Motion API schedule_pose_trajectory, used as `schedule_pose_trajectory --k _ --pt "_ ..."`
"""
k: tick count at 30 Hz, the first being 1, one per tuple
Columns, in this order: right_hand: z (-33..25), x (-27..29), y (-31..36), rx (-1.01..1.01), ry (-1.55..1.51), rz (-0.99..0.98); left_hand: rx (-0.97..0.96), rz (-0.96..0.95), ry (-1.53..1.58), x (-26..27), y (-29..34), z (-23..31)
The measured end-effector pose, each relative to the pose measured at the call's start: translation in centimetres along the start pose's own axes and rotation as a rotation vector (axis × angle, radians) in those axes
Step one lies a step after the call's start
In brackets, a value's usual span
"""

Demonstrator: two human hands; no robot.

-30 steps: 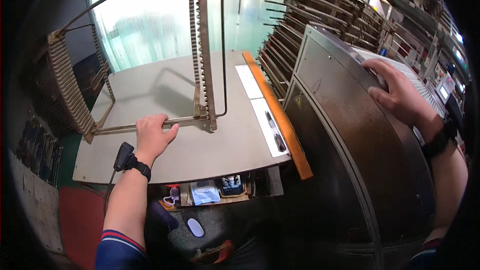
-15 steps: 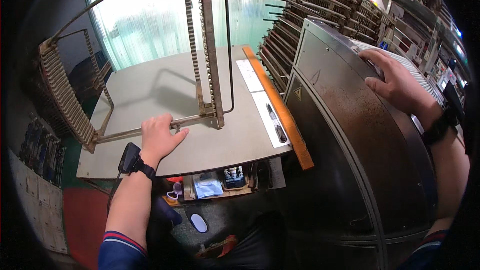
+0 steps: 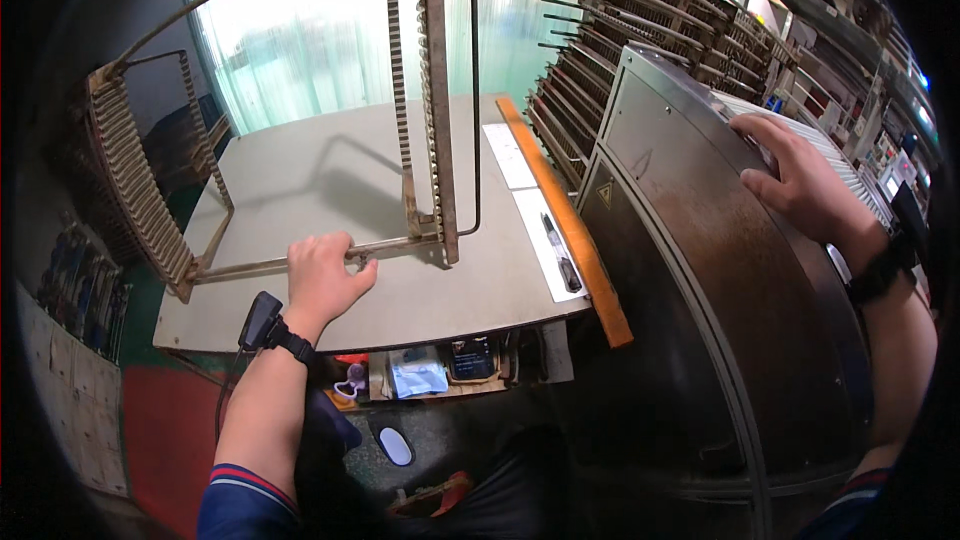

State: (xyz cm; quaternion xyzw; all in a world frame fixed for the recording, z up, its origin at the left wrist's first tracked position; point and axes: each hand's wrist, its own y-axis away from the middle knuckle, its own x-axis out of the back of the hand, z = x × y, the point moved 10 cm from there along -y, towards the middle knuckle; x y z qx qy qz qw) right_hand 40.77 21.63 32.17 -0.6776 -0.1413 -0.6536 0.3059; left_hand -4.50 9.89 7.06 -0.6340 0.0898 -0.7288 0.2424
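A metal rack (image 3: 447, 140) with rows of slots along its uprights stands on the grey-white table. My left hand (image 3: 323, 278) lies over its lower front bar (image 3: 250, 267), fingers curled down across the bar and thumb pointing right. Most of the fingertips are hidden behind the bar. My right hand (image 3: 805, 180) rests on the top edge of a brown-stained metal machine housing (image 3: 710, 200). Its thumb and fingers are apart, and I see nothing held in it; the fingertips reach over the far edge.
An orange strip (image 3: 570, 220) edges the table (image 3: 420, 295) at right, beside papers (image 3: 505, 155) and a black pen (image 3: 560, 252). More slotted racks (image 3: 640, 20) are stacked behind the machine. A shelf below the table holds a blue packet (image 3: 417, 372) and purple-handled scissors (image 3: 352, 380).
The view has shifted slightly, so the rack and table appear a little farther right. Both hands keep their places on the rack bar and the machine housing.
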Motion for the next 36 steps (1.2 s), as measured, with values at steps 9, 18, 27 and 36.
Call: schedule_pose_trajectory --k 9,18,27,36 --pt "0.1 -0.3 -0.1 0.010 -0.045 -0.034 -0.048 0.061 -0.007 0.2 0.1 -0.1" --pt "-0.1 0.2 0.2 0.088 -0.045 0.020 -0.002 0.023 -0.001 0.3 0.1 -0.3" --pt "-0.5 0.4 0.1 0.043 -0.055 -0.030 -0.052 0.003 0.021 0.4 0.9 -0.6" --pt "0.1 0.0 -0.4 0.035 -0.079 -0.063 -0.042 -0.025 0.063 0.2 0.9 -0.8"
